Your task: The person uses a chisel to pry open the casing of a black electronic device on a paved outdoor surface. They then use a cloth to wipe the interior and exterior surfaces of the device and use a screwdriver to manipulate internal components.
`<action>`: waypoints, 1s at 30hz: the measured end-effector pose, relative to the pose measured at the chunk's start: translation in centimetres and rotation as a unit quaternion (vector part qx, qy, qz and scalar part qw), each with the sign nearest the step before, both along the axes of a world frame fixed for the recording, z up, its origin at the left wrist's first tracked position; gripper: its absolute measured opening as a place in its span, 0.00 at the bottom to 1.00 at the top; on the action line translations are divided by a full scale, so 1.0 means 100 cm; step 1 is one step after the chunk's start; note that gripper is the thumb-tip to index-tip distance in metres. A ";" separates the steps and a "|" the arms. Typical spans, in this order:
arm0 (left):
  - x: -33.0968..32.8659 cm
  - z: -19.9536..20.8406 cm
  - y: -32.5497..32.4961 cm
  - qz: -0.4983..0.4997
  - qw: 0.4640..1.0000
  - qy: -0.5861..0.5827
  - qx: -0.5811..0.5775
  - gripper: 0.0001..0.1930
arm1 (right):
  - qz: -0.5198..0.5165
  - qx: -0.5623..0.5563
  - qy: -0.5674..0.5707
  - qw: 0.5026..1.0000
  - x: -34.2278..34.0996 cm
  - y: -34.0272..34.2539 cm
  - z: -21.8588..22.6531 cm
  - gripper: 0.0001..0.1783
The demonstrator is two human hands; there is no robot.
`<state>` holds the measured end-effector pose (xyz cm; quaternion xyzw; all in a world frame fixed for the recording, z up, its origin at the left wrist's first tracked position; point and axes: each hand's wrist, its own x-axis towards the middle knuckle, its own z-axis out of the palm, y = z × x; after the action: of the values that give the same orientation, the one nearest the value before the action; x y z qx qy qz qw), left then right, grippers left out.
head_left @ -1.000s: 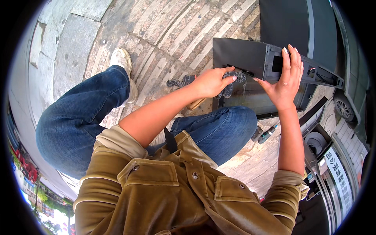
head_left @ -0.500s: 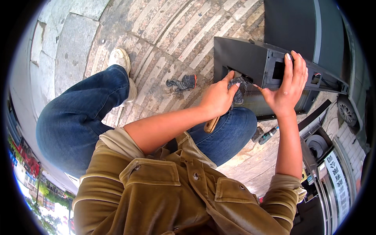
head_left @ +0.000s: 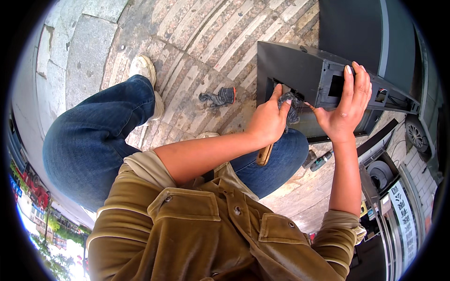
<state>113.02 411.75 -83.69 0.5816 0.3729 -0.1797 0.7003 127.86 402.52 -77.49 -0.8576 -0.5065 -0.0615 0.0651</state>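
My left hand (head_left: 268,121) is closed around a wooden-handled tool (head_left: 264,155); its handle pokes out below my palm. The tool's far end is at a slot in the black metal box (head_left: 291,65), and its shape is partly hidden. A dark grey knitted cloth or glove (head_left: 292,112) is bunched beside my thumb, between that hand and the box. My right hand (head_left: 344,105) rests spread on the box's end frame, fingers stretched over the top and thumb out along the near edge.
A grey knitted glove with an orange cuff (head_left: 218,97) lies on the striped stone paving (head_left: 187,51). Beyond my right knee is a teal and black power tool (head_left: 321,161). A large dark panel (head_left: 349,33) stands at the upper right, with a car wheel (head_left: 416,133) farther right.
My left hand and the wooden handle have shifted a little to the right and downward. The right hand stays on the box frame, nearly unmoved.
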 end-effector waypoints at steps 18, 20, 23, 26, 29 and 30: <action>0.003 0.000 -0.014 0.041 0.999 0.019 -0.008 0.29 | 0.018 -0.028 -0.007 0.999 0.001 0.000 0.003 0.55; 0.004 0.001 -0.014 0.044 0.999 0.020 -0.010 0.29 | 0.021 -0.004 -0.001 1.000 0.000 0.002 0.001 0.53; 0.004 0.001 -0.015 0.048 0.999 0.021 -0.010 0.29 | 0.021 0.004 0.001 1.000 0.000 0.003 0.001 0.52; 0.004 0.001 -0.016 0.052 0.998 0.026 -0.015 0.29 | 0.027 0.010 0.003 1.000 0.000 0.003 0.000 0.52; 0.004 0.001 -0.018 0.058 0.998 0.026 -0.020 0.29 | 0.029 0.014 0.001 0.999 -0.001 0.003 0.000 0.51; 0.004 0.000 -0.020 0.059 0.998 0.025 -0.015 0.29 | 0.029 0.014 0.000 0.999 -0.002 0.003 0.000 0.51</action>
<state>113.42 409.77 -83.69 0.5428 0.4216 -0.1581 0.7090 127.68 402.83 -77.54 -0.8413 -0.5306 -0.0663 0.0786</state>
